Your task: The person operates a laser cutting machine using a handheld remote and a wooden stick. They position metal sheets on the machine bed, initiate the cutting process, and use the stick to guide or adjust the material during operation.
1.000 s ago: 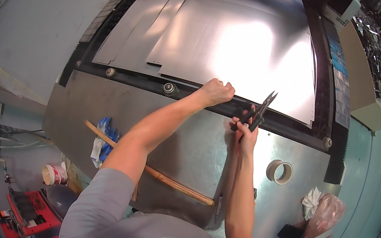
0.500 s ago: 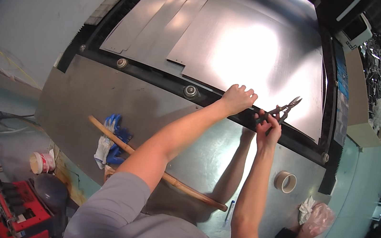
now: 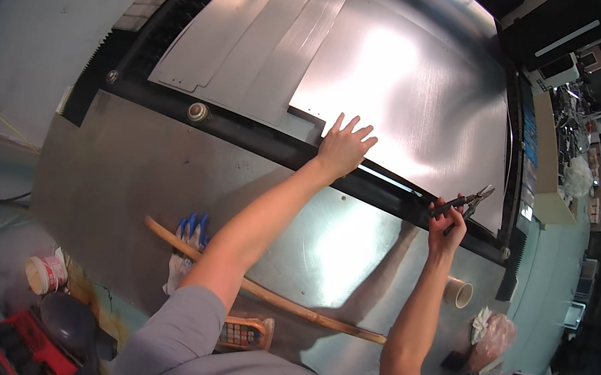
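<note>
Left hand (image 3: 344, 148) now flat on sheet (image 3: 405, 87)

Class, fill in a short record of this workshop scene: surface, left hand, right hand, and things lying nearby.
Surface: metal table with shiny sheets
Left hand: flat on a sheet, fingers spread
Right hand: gripping pliers
Nearby: wooden stick, blue-white gloves, tape roll

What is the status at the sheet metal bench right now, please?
Left hand flat, open on the shiny metal sheet. Right hand shut on snips. Wooden stick lies beneath the arms.
</note>
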Available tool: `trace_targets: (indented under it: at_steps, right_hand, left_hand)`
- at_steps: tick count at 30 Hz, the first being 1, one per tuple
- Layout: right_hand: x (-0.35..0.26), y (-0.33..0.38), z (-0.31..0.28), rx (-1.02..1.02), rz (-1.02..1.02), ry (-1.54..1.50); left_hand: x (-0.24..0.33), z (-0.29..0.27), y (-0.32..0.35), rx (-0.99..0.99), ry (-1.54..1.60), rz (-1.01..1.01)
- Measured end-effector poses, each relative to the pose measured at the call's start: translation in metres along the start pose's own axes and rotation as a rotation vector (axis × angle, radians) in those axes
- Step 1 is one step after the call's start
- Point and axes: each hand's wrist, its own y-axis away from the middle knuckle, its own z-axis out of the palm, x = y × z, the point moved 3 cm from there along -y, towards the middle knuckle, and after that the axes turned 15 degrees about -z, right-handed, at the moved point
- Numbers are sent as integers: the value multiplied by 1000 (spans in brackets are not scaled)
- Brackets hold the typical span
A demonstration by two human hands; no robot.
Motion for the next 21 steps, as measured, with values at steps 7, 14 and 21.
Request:
trace_targets:
  at_steps: [7, 14, 21]
  right_hand:
    - [2, 64, 17, 4, -38, 397]
    - [6, 158, 69, -471, 3, 1332]
    - [-9, 172, 102, -426, 247, 1525]
  left_hand:
    - [10, -8, -10, -60, -14, 11]
    - [22, -18, -23, -183, 35, -61]
    - [31, -24, -30, -187, 24, -112]
